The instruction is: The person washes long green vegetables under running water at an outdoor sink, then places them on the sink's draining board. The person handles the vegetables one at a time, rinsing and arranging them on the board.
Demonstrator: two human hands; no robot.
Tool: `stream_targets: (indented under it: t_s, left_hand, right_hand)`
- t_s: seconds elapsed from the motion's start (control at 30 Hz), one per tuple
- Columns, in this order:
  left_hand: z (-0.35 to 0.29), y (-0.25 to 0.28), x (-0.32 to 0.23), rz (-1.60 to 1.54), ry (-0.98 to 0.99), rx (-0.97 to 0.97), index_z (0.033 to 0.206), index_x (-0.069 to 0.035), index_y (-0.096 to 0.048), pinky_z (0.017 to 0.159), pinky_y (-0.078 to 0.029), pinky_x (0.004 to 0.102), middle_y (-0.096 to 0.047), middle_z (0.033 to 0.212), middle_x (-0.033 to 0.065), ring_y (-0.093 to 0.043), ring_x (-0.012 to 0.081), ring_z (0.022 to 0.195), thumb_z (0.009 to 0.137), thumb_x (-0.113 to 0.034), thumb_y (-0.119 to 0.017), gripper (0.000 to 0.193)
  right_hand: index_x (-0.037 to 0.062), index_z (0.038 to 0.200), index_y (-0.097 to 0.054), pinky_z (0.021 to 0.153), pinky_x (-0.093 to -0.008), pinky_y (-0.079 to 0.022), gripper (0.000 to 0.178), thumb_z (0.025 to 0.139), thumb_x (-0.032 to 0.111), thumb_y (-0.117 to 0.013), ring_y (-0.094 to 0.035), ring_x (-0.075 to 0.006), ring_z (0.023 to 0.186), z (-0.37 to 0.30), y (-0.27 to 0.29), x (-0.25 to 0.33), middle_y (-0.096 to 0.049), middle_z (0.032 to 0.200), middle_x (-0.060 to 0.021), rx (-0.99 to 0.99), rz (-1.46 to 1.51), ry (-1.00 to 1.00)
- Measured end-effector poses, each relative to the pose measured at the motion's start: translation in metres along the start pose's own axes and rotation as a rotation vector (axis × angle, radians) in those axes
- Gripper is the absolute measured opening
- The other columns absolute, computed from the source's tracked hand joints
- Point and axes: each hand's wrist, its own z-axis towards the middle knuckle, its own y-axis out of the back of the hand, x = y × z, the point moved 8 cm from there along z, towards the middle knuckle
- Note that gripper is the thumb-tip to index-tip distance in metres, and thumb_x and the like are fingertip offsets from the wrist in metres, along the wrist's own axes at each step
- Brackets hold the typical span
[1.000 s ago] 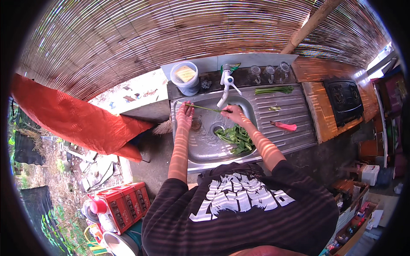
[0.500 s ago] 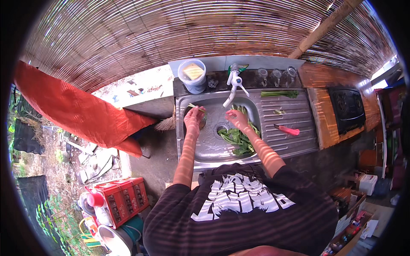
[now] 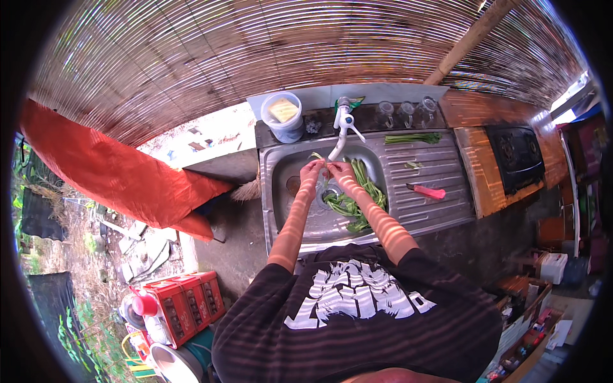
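Observation:
Over the sink basin, my left hand is closed on a thin green stem, whose pale end sticks up past the fingers. Close beside it, my right hand has its fingertips pinched at the same stem, under the faucet spout. The stem's lower part is partly hidden by my fingers. Leafy green vegetables lie in the right half of the basin, partly behind my right forearm. On the ridged drainboard to the right are a pink-handled knife, a few cut stem pieces and a bundle of green stalks.
A white faucet stands behind the basin. Left of it is a clear bucket holding a yellow sponge; several glass mugs stand to its right. Further right sits a black stove. A red bottle crate is at lower left.
My hands have come together: the left moved right with the stem, and the right moved slightly left to meet it. The view has shifted a little.

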Motion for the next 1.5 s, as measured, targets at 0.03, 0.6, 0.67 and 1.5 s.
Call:
stream_targets:
  t_s: [0.03, 0.6, 0.67, 1.5]
  left_hand:
    - [-0.001, -0.001, 0.007, 0.015, 0.028, 0.012, 0.103, -0.016, -0.069, 0.07, -0.034, 0.025, -0.062, 0.093, -0.005, -0.049, 0.0071, 0.083, 0.083, -0.031, -0.066, 0.025]
    - [0.004, 0.0, 0.003, -0.146, -0.061, -0.033, 0.099, -0.011, -0.07, 0.07, -0.043, 0.0231, -0.063, 0.087, -0.0041, -0.054, 0.0064, 0.078, 0.084, -0.022, -0.067, 0.018]
    - [0.004, 0.002, 0.002, -0.162, -0.042, -0.044, 0.099, -0.011, -0.07, 0.07, -0.043, 0.0239, -0.063, 0.087, -0.0041, -0.054, 0.0067, 0.078, 0.085, -0.022, -0.067, 0.019]
    - [0.016, 0.0, 0.05, -0.351, 0.273, 0.041, 0.108, -0.008, -0.052, 0.08, -0.049, 0.0429, -0.056, 0.095, 0.0086, -0.058, 0.0252, 0.093, 0.084, -0.035, -0.068, 0.04]
  right_hand:
    - [-0.0038, 0.101, -0.063, 0.063, -0.0265, -0.052, 0.02, 0.089, 0.012, -0.059, -0.066, -0.0159, 0.071, 0.0, 0.0, 0.002, -0.068, 0.084, -0.0098, 0.014, -0.056, 0.014]
    - [-0.0042, 0.103, -0.062, 0.063, -0.026, -0.051, 0.025, 0.084, 0.011, -0.068, -0.063, -0.0138, 0.069, -0.006, 0.005, 0.015, -0.068, 0.082, -0.0084, 0.112, -0.213, 0.077]
    - [-0.0036, 0.101, -0.063, 0.062, -0.0258, -0.051, 0.024, 0.084, 0.012, -0.068, -0.063, -0.0133, 0.069, -0.012, 0.005, 0.017, -0.068, 0.082, -0.008, 0.112, -0.173, 0.049]
    - [-0.0015, 0.101, -0.062, 0.057, -0.0263, -0.046, 0.031, 0.085, 0.024, -0.067, -0.055, -0.0109, 0.063, -0.033, 0.041, 0.029, -0.063, 0.079, -0.0063, 0.046, -0.418, 0.04]
